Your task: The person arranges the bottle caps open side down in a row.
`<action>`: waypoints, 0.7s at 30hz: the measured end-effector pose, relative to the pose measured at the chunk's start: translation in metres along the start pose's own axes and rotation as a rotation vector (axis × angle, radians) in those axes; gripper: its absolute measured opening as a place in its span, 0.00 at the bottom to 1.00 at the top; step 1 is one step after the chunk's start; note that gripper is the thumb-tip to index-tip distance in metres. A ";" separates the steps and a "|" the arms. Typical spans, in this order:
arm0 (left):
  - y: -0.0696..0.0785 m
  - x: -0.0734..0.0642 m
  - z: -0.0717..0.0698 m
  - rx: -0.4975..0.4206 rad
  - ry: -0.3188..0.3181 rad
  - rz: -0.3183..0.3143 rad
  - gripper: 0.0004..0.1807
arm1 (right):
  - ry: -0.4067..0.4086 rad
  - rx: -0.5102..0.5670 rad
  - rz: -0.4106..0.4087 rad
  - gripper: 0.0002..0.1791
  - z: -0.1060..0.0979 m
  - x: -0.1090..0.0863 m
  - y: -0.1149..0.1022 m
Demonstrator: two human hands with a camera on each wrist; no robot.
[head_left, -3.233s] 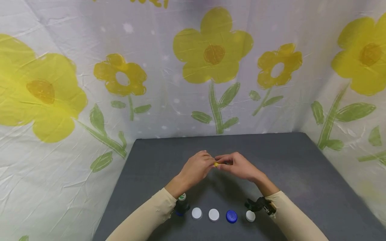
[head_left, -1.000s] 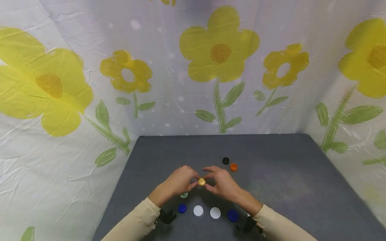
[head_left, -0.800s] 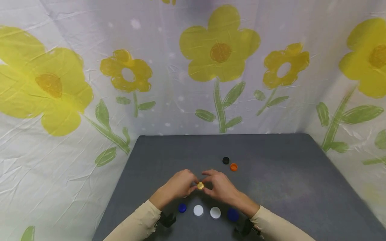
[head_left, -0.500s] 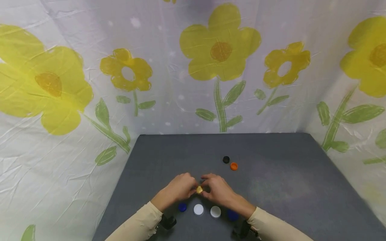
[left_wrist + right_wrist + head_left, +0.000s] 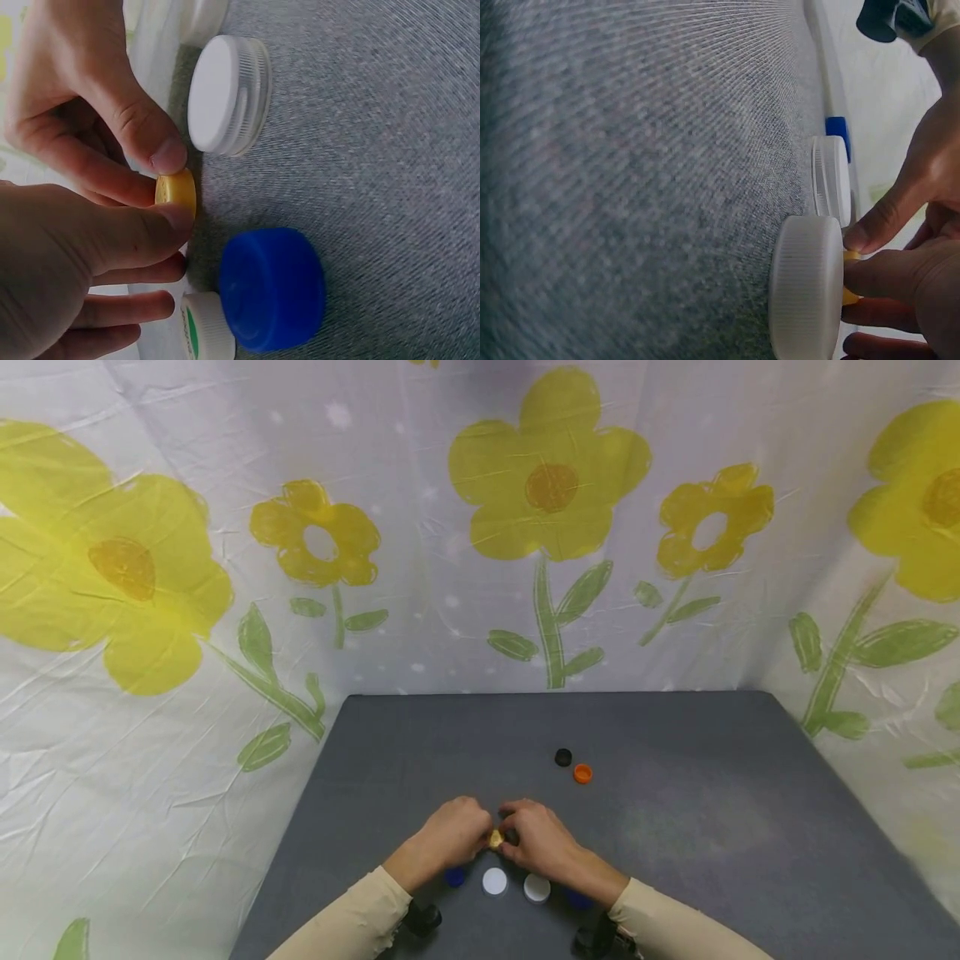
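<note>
A small yellow bottle cap (image 5: 496, 838) sits between my two hands, low over the grey table (image 5: 660, 760). From one side my left hand (image 5: 453, 833) pinches it, thumb on its edge. On the opposite side my right hand (image 5: 542, 839) pinches it too, thumb and index finger at the rim. In the left wrist view the yellow cap (image 5: 178, 187) stands beside a white cap (image 5: 214, 96) and a blue cap (image 5: 271, 291). A white cap with a green print (image 5: 208, 324) shows there behind the blue one, while my left hand hides it in the head view.
Nearer to me runs a row of caps: a small blue one (image 5: 454, 877), two white ones (image 5: 495, 882) and a larger blue one (image 5: 579, 900) partly under my right arm. Farther back lie a black cap (image 5: 563, 757) and an orange cap (image 5: 582, 773). A flowered cloth (image 5: 420, 610) hangs behind.
Both hands have brought the yellow cap from the back toward me and lower, close to the row. The black and orange caps came into view; the green-printed cap became covered in the head view.
</note>
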State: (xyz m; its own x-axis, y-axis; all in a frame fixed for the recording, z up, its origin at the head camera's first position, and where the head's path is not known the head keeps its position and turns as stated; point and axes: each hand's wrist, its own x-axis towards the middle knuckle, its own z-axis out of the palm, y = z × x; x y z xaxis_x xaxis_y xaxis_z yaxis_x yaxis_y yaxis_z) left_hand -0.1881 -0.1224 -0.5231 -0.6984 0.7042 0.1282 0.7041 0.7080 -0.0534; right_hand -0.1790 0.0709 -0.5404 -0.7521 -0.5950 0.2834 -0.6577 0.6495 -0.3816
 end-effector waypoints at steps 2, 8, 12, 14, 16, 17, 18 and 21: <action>0.002 0.000 0.001 0.054 0.017 0.016 0.12 | -0.005 -0.004 0.008 0.05 0.001 0.000 -0.001; 0.002 0.002 0.003 0.092 0.027 0.021 0.12 | -0.017 0.006 0.014 0.06 -0.003 0.000 0.000; -0.004 0.008 -0.006 0.048 0.007 -0.019 0.13 | 0.003 -0.016 0.028 0.08 -0.016 0.002 0.005; -0.007 0.013 -0.013 0.040 0.002 -0.040 0.13 | 0.022 -0.029 0.048 0.10 -0.026 0.004 0.010; -0.012 0.019 -0.020 0.042 0.007 -0.051 0.12 | 0.047 -0.045 0.066 0.12 -0.036 0.007 0.017; -0.014 0.023 -0.023 0.045 0.013 -0.052 0.12 | 0.059 -0.053 0.081 0.13 -0.042 0.008 0.021; -0.016 0.026 -0.026 0.054 0.021 -0.053 0.12 | 0.071 -0.061 0.093 0.13 -0.047 0.009 0.025; -0.021 0.039 -0.034 0.071 0.041 -0.054 0.10 | 0.108 -0.088 0.119 0.14 -0.062 0.012 0.040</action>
State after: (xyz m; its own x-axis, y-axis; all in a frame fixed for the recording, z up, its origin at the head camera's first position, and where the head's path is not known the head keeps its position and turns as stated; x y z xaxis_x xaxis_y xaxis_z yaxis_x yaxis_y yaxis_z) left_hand -0.2259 -0.1113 -0.4834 -0.7281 0.6632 0.1734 0.6537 0.7479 -0.1155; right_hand -0.2175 0.1191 -0.4977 -0.8220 -0.4600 0.3359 -0.5613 0.7542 -0.3407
